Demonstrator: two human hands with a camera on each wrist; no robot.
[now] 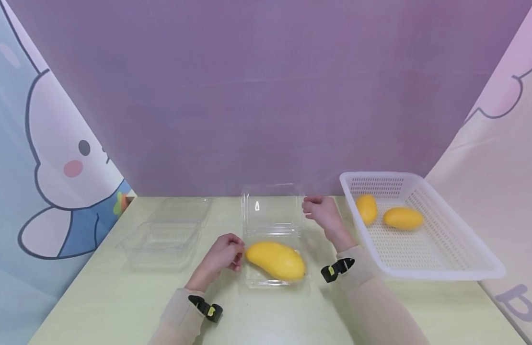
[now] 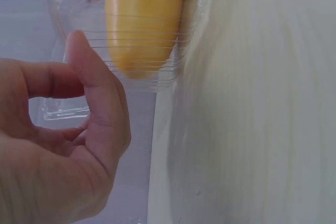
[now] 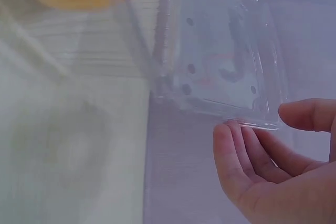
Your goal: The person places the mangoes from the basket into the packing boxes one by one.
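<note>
A yellow mango (image 1: 276, 261) lies in the base of a clear plastic clamshell box (image 1: 266, 283). The box's lid (image 1: 272, 211) stands raised at the back, hinged to the base. At the left edge of the base, my left hand (image 1: 225, 254) pinches the rim between thumb and forefinger, close to the mango's narrow end. The left wrist view shows the ribbed side wall (image 2: 142, 51) in front of the mango. My right hand (image 1: 324, 215) holds the lid's right edge, its fingers curled; in the right wrist view the lid's corner lies between thumb and fingertips (image 3: 224, 135).
On the right stands a white plastic basket (image 1: 438, 273) with two yellow mangoes (image 1: 403, 218) inside. Another open clear box (image 1: 162, 244) sits on the left of the pale table (image 1: 257, 321). A purple panel (image 1: 270, 96) rises behind the table.
</note>
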